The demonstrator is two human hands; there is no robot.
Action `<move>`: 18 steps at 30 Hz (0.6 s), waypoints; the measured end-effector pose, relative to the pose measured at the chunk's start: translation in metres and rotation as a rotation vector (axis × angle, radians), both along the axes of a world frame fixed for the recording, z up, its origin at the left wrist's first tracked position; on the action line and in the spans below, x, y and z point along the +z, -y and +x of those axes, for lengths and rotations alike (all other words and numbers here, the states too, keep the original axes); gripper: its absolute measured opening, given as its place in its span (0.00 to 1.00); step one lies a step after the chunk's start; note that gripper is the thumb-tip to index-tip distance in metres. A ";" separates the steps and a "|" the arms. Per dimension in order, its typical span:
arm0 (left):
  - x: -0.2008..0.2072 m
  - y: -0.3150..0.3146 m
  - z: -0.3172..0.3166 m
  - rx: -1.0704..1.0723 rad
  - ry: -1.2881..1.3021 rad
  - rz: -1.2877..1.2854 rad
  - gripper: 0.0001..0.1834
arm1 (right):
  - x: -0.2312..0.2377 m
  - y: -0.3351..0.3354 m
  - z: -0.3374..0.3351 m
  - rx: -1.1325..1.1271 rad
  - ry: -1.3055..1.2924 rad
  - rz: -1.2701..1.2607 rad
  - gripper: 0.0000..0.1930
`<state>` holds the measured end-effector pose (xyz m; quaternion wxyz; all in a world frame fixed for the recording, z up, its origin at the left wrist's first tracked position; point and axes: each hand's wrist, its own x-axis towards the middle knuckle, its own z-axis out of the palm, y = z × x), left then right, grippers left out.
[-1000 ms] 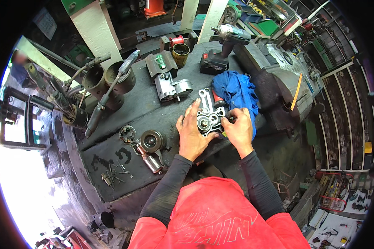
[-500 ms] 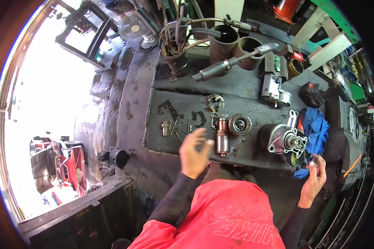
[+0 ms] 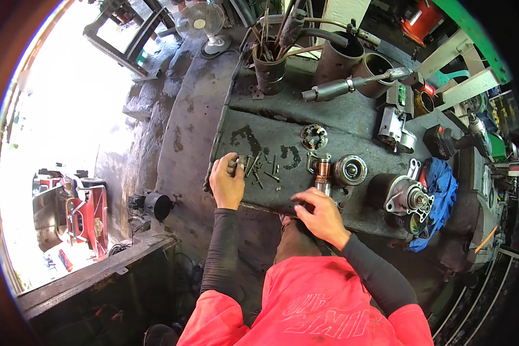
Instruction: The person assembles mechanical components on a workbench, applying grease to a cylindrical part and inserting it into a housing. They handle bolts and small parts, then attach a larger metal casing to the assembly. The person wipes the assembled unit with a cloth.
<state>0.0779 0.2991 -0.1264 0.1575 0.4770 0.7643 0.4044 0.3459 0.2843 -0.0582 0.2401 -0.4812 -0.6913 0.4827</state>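
Observation:
At the left of the bench, my left hand (image 3: 227, 183) has its thumb and fingers closed round a small metal cylindrical part (image 3: 241, 162), mostly hidden by them. Several loose bolts and pins (image 3: 259, 170) lie just right of it. My right hand (image 3: 324, 218) hangs over the front edge, fingers loosely bent and apart, nothing visible in them. It covers the lower end of a copper-banded motor armature (image 3: 324, 169). Beside the armature lies a round metal end housing (image 3: 350, 170). A brush-holder ring (image 3: 314, 138) sits behind it.
A starter motor housing (image 3: 406, 199) stands at the right, against a blue cloth (image 3: 440, 190). Farther back are a silver motor (image 3: 393, 130), an air ratchet (image 3: 334, 89) and a can of tools (image 3: 269, 72). A cordless tool battery (image 3: 441, 141) lies at the far right.
My left hand has moved left and closed on the small cylindrical part. My right hand has swung in from the far right to the armature. The view has shifted slightly.

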 end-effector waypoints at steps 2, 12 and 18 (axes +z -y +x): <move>0.006 0.000 0.002 -0.059 -0.070 -0.018 0.17 | -0.019 -0.010 -0.017 0.006 0.106 0.054 0.11; 0.003 -0.018 0.006 -0.489 -0.578 -0.276 0.17 | -0.081 -0.056 -0.062 -0.126 0.299 0.276 0.10; 0.000 -0.015 0.001 -0.574 -0.605 -0.263 0.13 | -0.091 -0.063 -0.070 -0.052 0.395 0.370 0.10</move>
